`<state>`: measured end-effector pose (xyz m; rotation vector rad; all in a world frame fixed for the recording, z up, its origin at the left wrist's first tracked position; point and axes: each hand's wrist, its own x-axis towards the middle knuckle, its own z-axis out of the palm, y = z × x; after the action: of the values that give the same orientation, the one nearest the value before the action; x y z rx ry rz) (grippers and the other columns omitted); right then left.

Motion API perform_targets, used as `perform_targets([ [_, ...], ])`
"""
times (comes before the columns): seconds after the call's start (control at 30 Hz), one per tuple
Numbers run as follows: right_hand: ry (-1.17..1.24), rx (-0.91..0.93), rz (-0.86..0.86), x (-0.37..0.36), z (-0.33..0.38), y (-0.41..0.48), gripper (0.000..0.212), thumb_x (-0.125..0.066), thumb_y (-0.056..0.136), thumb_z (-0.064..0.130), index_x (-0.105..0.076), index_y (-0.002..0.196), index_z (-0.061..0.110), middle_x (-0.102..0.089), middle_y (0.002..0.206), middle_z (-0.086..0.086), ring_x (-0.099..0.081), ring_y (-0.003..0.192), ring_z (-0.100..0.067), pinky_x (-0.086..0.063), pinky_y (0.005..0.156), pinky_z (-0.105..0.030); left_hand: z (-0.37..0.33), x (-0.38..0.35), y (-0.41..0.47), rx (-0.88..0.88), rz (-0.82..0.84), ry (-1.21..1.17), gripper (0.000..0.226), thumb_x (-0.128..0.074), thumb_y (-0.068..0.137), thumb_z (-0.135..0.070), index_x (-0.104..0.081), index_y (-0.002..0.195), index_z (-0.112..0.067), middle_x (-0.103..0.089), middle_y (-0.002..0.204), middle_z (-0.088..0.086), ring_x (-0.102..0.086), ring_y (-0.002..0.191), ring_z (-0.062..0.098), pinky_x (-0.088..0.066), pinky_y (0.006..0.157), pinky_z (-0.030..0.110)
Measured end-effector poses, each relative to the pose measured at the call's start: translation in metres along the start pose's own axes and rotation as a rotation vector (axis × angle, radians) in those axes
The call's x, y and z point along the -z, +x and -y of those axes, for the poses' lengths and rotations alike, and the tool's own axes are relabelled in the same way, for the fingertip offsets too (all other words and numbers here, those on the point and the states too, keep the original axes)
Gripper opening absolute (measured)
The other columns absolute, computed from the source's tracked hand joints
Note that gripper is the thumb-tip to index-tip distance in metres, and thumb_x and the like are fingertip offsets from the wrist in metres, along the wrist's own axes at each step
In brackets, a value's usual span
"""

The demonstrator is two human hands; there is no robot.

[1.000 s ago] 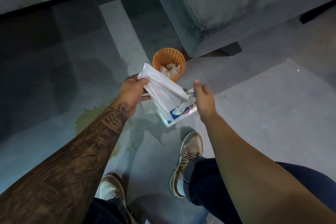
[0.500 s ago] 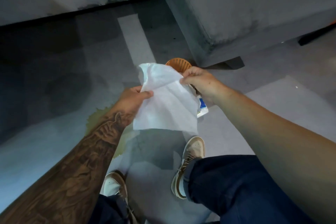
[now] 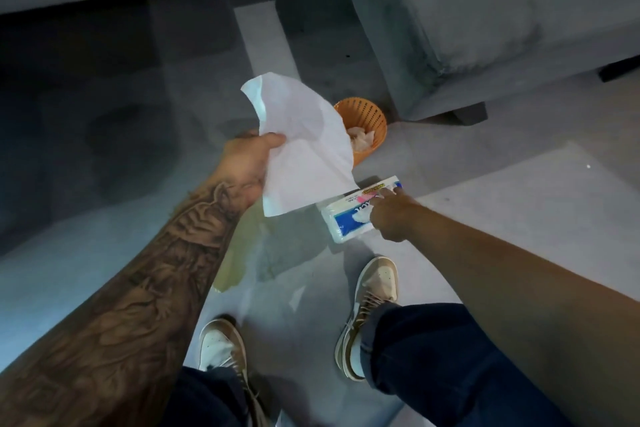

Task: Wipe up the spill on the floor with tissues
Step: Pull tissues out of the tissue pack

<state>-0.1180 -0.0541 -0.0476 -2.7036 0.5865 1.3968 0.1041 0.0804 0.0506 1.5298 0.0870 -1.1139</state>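
My left hand [image 3: 247,163] pinches a large white tissue [image 3: 301,146] that hangs open in the air above the floor. Under my left forearm a yellowish spill [image 3: 239,253] spreads over the grey floor, partly hidden by the arm. My right hand [image 3: 389,215] rests on a white and blue tissue pack [image 3: 346,218] that lies on the floor right of the spill; its fingers are on the pack's top. Whether they grip it is unclear.
A small orange mesh basket [image 3: 372,118] with crumpled tissues stands just beyond the pack. A grey sofa [image 3: 485,28] fills the upper right, one foot [image 3: 469,113] near the basket. My two shoes [image 3: 375,291] stand near the spill. A wall base runs along the top left.
My right hand let go of the tissue and lowered the pack to the floor. My left hand keeps the tissue, now unfolded and held alone.
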Motion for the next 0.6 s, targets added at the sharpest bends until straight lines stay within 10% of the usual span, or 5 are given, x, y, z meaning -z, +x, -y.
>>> perform_targets([
  [0.23,0.326,-0.056,-0.203,0.013,-0.013,-0.003,0.033,-0.067,0.091,0.015,-0.062,0.124,0.02,-0.064,0.123,-0.001,-0.061,0.092,-0.019,-0.059,0.075,-0.027,0.006,-0.007,0.004,0.014,0.013,0.073,0.021,-0.068,0.086,-0.007,-0.071,0.107,-0.005,-0.074,0.109,0.016,-0.071,0.102,0.037,-0.056,0.091,0.053],
  [0.6,0.522,-0.205,-0.134,0.045,-0.031,-0.02,0.026,-0.067,0.092,0.037,-0.066,0.112,0.02,-0.065,0.101,0.003,-0.062,0.083,-0.015,-0.052,0.071,-0.022,0.01,-0.008,0.006,-0.005,0.001,0.135,0.026,-0.07,0.083,-0.01,-0.071,0.109,-0.005,-0.075,0.107,0.014,-0.071,0.099,0.035,-0.056,0.091,0.053],
])
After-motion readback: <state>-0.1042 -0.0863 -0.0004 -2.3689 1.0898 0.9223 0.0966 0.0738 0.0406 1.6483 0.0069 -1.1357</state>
